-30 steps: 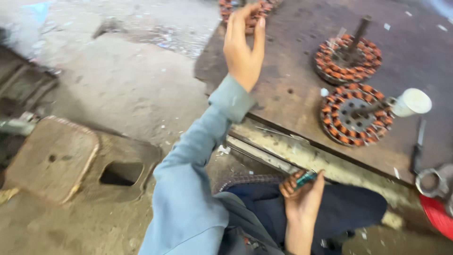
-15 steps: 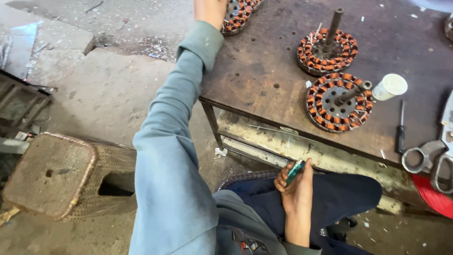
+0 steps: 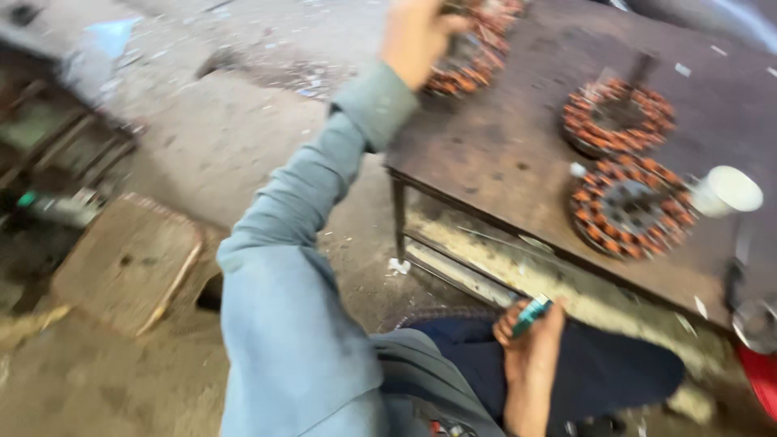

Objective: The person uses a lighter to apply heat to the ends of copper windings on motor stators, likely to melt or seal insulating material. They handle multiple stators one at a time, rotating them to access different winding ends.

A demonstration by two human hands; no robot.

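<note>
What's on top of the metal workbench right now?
On the workbench lie three copper-wound stators: one under the left hand, two more beside a white cup. The hand covers part of the far stator.

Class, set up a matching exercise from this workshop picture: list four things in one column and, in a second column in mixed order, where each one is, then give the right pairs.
Things
1. small teal cylinder
2. white plastic cup
3. far round copper-wound coil ring
4. worn square metal stool

Places
A. on the dusty ground, left of the blue sleeve
B. under the left hand, at the table's far corner
C. in the right hand, over the lap
D. on the brown metal table, right of the nearest coil ring

Pairs: 1-C, 2-D, 3-B, 4-A
</note>
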